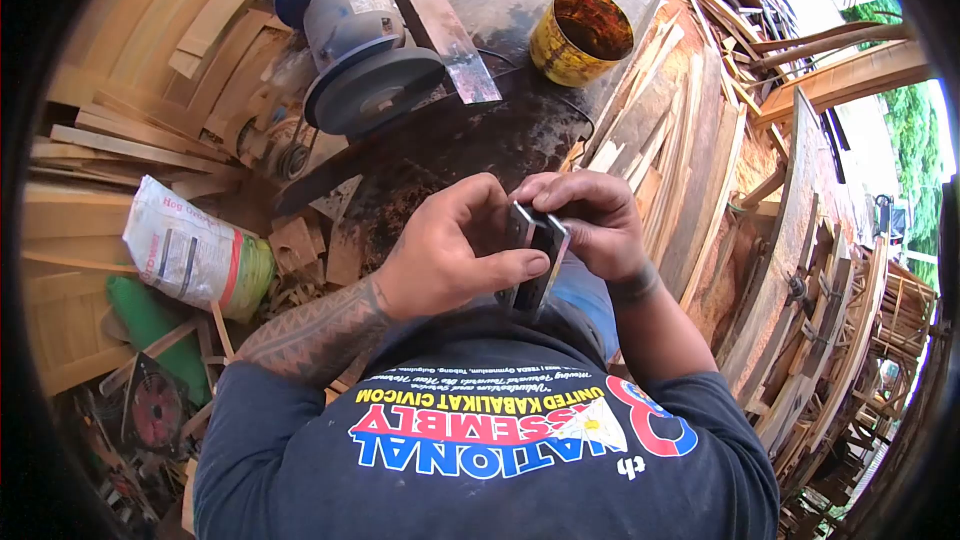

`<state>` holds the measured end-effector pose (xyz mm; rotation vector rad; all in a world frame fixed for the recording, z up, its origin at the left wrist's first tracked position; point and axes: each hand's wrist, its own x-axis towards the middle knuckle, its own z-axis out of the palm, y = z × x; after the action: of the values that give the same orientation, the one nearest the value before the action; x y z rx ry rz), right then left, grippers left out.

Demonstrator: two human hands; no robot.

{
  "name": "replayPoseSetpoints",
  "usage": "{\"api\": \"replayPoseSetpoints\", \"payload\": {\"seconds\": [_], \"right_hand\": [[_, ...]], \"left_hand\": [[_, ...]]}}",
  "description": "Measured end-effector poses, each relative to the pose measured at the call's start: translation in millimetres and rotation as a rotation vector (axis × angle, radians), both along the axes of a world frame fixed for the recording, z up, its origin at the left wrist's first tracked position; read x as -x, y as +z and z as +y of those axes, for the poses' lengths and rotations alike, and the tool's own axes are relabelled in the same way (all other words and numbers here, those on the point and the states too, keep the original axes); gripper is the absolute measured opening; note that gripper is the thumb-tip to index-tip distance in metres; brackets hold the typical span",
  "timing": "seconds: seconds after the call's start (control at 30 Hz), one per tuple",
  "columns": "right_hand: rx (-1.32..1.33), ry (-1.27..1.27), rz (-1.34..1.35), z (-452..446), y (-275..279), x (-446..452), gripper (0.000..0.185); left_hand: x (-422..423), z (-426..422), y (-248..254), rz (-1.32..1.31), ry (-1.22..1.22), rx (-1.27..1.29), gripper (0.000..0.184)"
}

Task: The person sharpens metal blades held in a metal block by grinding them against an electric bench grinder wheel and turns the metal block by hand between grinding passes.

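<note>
Close in front of my chest I hold two narrow, dark flat metal pieces (543, 265) with bright edges, side by side with a gap between them. My left hand (440, 248) grips them from the left, its thumb lying across the near face and its other fingers partly hidden behind. At their upper end, my right hand (590, 215) pinches them between thumb and fingers. Beyond my hands stands a bench grinder (352, 25) with a grey grinding wheel (375, 88). Neither hand touches it.
A paint-stained yellow can (562, 48) stands on the dark-stained bench (510, 140), right of a long metal strip (440, 25). A printed sack (195, 245) and wood offcuts lie to the left. Stacked wood strips (690, 170) and boards fill the right side.
</note>
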<state>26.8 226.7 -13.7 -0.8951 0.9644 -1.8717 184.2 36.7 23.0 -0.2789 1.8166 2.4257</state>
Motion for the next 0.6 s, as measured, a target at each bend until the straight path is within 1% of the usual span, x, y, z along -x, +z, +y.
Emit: {"api": "replayPoseSetpoints", "payload": {"seconds": [0.03, 0.13, 0.23, 0.3, 0.43, 0.53, 0.6], "right_hand": [[-0.002, 0.007, 0.055, -0.2, 2.7, -0.5, 0.034], [0.027, -0.005, 0.186, -3.3, 11.0, -2.1, 0.031], [0.031, 0.005, 0.264, -6.3, 20.0, -2.5, 0.029], [0.03, 0.018, 0.296, -7.1, 21.8, -1.4, 0.028], [0.041, 0.036, 0.239, -7.8, 21.8, -3.0, 0.029], [0.05, 0.044, 0.225, -7.8, 18.9, -2.6, 0.03], [0.05, 0.044, 0.205, -7.2, 16.2, -3.5, 0.031]], "left_hand": [[-1.0, -2.2, 2.1, -0.01, -0.012, 0.059, 0.041], [-4.0, -4.5, -0.3, 0.151, 0.003, 0.168, 0.035], [-4.7, -5.3, -1.1, 0.264, 0.012, 0.153, 0.035], [-5.8, -8.5, -2.7, 0.269, -0.009, 0.198, 0.036], [-5.9, -8.7, 0.9, 0.301, -0.017, 0.193, 0.036], [-8.2, -6.0, -0.5, 0.265, -0.01, 0.13, 0.036], [-8.5, -5.6, -0.6, 0.258, -0.008, 0.132, 0.036]]}}
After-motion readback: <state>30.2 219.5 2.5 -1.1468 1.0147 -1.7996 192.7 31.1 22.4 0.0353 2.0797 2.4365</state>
